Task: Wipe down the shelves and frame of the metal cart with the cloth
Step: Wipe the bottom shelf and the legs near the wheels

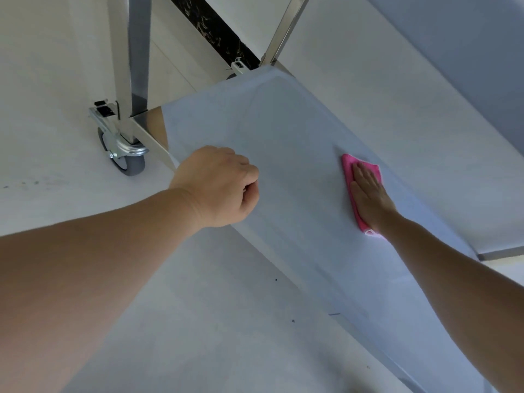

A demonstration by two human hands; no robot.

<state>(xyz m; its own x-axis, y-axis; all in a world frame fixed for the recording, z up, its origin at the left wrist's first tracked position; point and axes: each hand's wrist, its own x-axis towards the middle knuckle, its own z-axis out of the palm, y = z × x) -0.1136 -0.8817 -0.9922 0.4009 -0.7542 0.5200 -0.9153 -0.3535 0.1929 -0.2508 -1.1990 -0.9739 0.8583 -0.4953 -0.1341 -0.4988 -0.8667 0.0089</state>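
Cloth (357,191), one, pink, long axis running along shelf (269,131) length, mid-shelf, right hand (368,194) flat on it, fingers straight, left hand (221,185) curled at near shelf edge, holding nothing visible, one caster (124,154).

Both forearms are bare, left hand (218,184) and right hand (370,194) ungloved, without jewellery.

Cloth (357,182) mostly hidden under the right hand (368,194) — perhaps folded.
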